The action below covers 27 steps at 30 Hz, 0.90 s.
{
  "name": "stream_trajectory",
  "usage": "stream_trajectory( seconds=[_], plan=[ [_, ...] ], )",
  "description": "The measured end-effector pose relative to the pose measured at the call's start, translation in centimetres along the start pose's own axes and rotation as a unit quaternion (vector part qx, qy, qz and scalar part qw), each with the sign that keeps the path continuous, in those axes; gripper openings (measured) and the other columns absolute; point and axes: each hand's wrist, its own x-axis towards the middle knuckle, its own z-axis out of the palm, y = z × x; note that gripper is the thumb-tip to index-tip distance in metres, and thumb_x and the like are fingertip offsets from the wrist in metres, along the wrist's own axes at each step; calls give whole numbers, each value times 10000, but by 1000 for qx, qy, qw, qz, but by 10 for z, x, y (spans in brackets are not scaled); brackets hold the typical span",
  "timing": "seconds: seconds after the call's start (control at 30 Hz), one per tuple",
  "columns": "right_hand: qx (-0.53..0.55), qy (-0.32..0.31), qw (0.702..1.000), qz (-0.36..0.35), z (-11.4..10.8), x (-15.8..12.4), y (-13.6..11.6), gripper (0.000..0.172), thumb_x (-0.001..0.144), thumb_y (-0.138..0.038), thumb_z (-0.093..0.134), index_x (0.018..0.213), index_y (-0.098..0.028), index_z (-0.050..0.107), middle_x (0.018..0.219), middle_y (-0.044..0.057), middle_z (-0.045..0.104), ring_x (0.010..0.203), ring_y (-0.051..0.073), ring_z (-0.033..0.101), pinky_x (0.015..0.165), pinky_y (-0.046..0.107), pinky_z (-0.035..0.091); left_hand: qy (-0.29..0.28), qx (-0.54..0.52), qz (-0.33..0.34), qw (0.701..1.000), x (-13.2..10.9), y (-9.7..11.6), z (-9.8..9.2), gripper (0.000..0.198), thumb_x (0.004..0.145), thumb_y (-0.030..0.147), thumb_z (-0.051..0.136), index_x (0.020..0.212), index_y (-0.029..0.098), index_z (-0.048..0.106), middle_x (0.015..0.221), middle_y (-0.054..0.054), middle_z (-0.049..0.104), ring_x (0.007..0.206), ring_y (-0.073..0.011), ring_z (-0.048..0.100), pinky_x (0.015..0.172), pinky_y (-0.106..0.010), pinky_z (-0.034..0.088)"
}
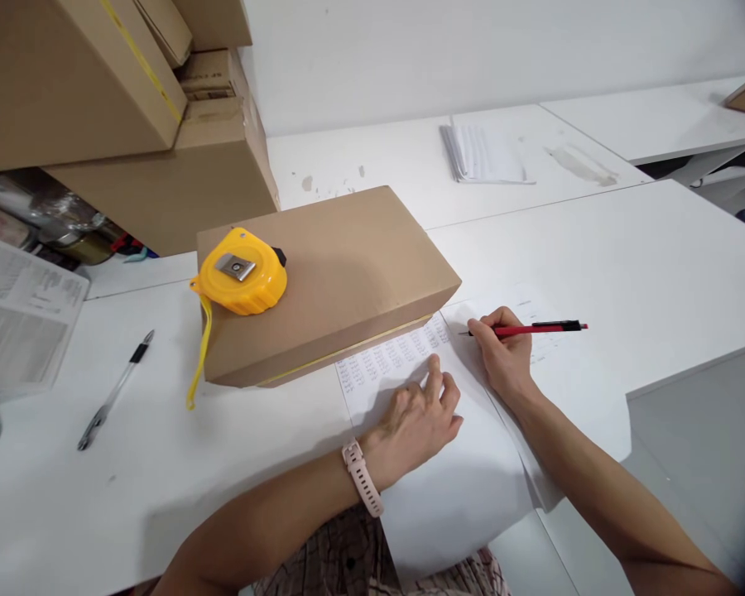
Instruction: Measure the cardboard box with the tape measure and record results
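Note:
My right hand (506,352) grips a red and black pen (534,329), its tip pointing left just above the papers. Under that hand lie white sheets (571,397) with faint print. My left hand (419,414), with a pink wristband (361,478), rests on a sheet of paper (447,513) covered near the top with rows of handwriting. Its index finger stretches toward the rows while the other fingers bend loosely, holding nothing. A closed cardboard box (341,273) covers the far edge of the written sheet. On the box's left end sits a yellow tape measure (242,273) with a yellow strap.
Stacked cardboard boxes (180,182) stand at the back left. A clear-barrelled pen (117,389) lies on the white table (180,480) at left, near a printed sheet (25,314). At the back is a pile of papers (487,153). The table's edge runs along the right.

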Motion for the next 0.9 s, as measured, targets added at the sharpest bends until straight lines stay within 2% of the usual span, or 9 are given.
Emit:
stream_trajectory(
  seconds=[0.1,0.23,0.3,0.43,0.57,0.9],
  plan=[
    [38,-9,999,27,1,0,-3,315,816,-367,771,700,-231,512,604,-54,462,520,107,361,496,279,285,0,-4,-3,1000,0,0,1,563,1004,492,514,1400,91,532,1564,-255,437,749,-190,720,580,-281,577],
    [26,-119,992,43,6,-7,-10,316,799,-460,793,776,-240,568,648,-28,554,555,134,486,532,295,387,-8,-7,2,1000,0,0,0,567,1003,492,510,1394,81,530,1562,-277,427,768,-198,722,593,-285,579],
    [-11,-146,989,14,7,-11,-11,348,809,-475,781,718,-232,549,633,-23,533,574,134,470,546,296,381,-6,-6,2,1000,0,0,0,560,1007,489,501,1391,82,531,1557,-281,430,777,-201,721,604,-291,580],
    [-38,-156,986,-35,6,-13,-6,370,862,-452,729,690,-227,490,638,-32,465,589,123,388,548,291,329,-1,-2,-3,1000,-1,1,-1,549,1013,488,489,1386,89,536,1550,-274,444,772,-194,715,611,-288,575],
    [-40,-182,982,-38,4,-13,-3,349,896,-437,694,707,-226,490,653,-30,459,597,124,385,540,290,308,2,2,-4,1000,-1,1,-1,546,1015,492,482,1387,96,537,1557,-268,438,767,-187,711,614,-286,572],
    [-49,-189,980,-44,7,-13,-2,381,886,-492,691,693,-230,493,604,-32,441,560,122,365,506,286,294,-3,-2,-3,1000,-1,0,-4,545,1017,491,480,1387,95,537,1548,-265,450,789,-203,718,603,-291,576]
  ],
)
